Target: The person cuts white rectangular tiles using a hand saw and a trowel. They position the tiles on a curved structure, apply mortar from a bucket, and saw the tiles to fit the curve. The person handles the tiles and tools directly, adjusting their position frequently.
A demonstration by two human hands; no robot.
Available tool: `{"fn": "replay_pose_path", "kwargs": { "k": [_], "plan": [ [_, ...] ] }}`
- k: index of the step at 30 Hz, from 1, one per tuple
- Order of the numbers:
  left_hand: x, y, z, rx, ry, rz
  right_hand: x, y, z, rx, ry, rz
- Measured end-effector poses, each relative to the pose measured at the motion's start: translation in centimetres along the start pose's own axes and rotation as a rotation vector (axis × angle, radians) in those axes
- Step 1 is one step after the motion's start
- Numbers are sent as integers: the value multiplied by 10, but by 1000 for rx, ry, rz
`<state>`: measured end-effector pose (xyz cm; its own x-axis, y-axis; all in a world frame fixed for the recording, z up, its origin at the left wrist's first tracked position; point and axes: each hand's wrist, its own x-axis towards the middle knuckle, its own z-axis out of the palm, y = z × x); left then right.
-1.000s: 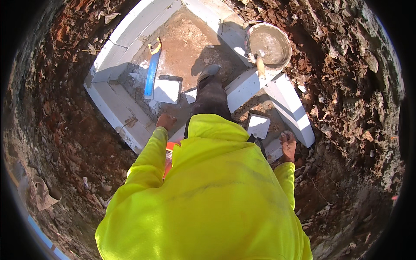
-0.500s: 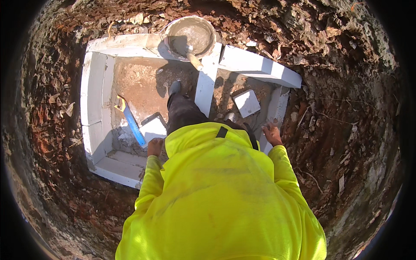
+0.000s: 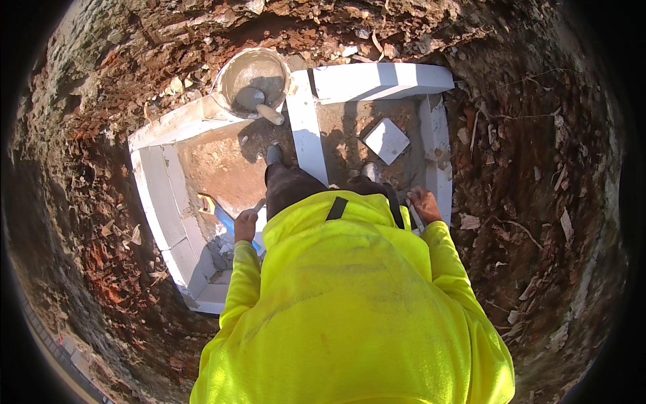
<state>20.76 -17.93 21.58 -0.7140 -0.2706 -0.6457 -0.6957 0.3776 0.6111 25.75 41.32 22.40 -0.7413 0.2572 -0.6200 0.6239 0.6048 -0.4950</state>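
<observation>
My left hand hangs beside my left thigh with its fingers curled in. Whether anything is inside those fingers is hidden. Just under it lies a handsaw with a blue blade and a yellow-and-black handle, partly covered by hand and sleeve. A white block piece on the ground there is mostly hidden by my body. By my right thigh, my right hand is loosely bent, its fingers somewhat apart and nothing plainly held. It is close to the right-hand white block wall.
White blocks form a two-bay frame around my feet, split by a middle block. A bucket of grey mortar stands at the far side, a trowel across its rim. One loose white block lies in the right bay. Rough earth banks surround everything.
The view has turned, and the frame and bucket sit further left and tilted. My left hand now overlaps the saw. My right hand's fingers are more bent than before.
</observation>
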Motion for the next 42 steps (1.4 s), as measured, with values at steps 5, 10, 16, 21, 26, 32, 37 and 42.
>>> {"fn": "replay_pose_path", "kwargs": {
  "k": [5, 10, 16, 21, 26, 32, 37, 42],
  "plan": [
    [8, 0, -5, -8, 13, 9, 7, -11, -9, -40, 50, -18],
    [14, -14, -22, 5, 57, 5, 24, -2, -16, 67, -21, -33],
    [49, 60, -107, -311, 276, 18, 43, -64, -30, -160, -11, -43],
    [125, 179, -183, -377, 367, 509, 50, -132, -22, -205, 123, -93],
    [202, 280, -208, -199, 278, 743, -33, -201, 20, 49, 340, 69],
    [219, 363, -155, -126, -222, 943, -224, -145, 137, 148, 615, 410],
    [225, 398, -122, 126, -531, 1122, -314, -157, 270, 22, 859, 676],
    [192, 445, -89, 333, -647, 1168, -320, -234, 339, 146, 998, 809]
  ]
}}
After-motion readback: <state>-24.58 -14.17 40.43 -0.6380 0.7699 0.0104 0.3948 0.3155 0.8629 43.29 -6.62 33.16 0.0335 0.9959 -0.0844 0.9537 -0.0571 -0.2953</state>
